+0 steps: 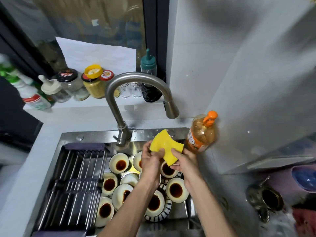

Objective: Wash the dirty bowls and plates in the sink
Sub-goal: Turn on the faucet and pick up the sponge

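A yellow sponge point(166, 146) is held above the sink point(95, 134) by both hands. My left hand point(151, 161) grips its left edge and my right hand point(183, 161) pinches its lower right part. Below them the basin holds several cream bowls point(177, 189) and small plates with dark brown sauce pooled in them. Some have striped blue outer walls point(166, 213). The hands and forearms hide part of the pile. The curved steel tap point(136, 79) arches over the basin, and no water is running from it.
A metal roll-up drying rack point(73, 182) covers the sink's left half. An orange pump bottle of dish soap point(201, 132) stands at the back right corner. Jars and bottles point(93, 82) line the ledge behind. A metal kettle point(266, 200) sits on the right counter.
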A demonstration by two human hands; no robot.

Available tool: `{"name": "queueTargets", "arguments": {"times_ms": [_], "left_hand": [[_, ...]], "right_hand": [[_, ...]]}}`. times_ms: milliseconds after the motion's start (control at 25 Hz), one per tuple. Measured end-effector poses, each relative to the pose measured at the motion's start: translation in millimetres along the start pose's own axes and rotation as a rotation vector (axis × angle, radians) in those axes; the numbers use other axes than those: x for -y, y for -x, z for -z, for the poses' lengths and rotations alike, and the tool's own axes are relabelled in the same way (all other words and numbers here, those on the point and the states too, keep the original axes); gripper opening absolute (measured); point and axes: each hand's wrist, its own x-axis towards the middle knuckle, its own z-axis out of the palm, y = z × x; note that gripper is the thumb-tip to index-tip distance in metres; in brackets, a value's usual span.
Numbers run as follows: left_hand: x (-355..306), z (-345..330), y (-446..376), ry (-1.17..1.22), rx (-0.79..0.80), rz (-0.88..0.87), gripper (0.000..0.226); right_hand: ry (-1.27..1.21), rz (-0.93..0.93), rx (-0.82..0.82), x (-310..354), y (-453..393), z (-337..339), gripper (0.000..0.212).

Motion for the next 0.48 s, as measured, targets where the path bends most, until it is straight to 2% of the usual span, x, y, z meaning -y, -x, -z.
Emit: {"name": "queueTargets", "arguments": {"times_ms": [80, 200, 240, 360, 480], "left_hand": [[-12.2, 35.2, 9.4, -0.2, -0.095, -0.023, 0.033], [-30.6, 67.5, 12.2, -0.142, 0.091, 0.103, 0.021], [-35.4, 76.4, 7.4, -0.121, 0.096, 0.139, 0.017], [-35.2, 105.8, -8.7, -0.096, 0.012, 0.131, 0.013], [-25.0, 135.3, -13.3, -0.157, 0.056, 0.127, 0.026]], "right_hand": [[0.122, 0.031, -0.039, -10.3, -2.4, -25.3, 0.005], [0.229, 0.113, -0.11, -25.4, 4.8, -52.8, 0.017], [0.258, 0.136, -0.109, -31.8, 10.8, -66.4, 0.016], [0.303, 0.132, -0.007, -55.7, 31.7, -108.1, 0.014], [0.28, 0.114, 0.024, -71.8, 35.4, -137.5, 0.023]]}}
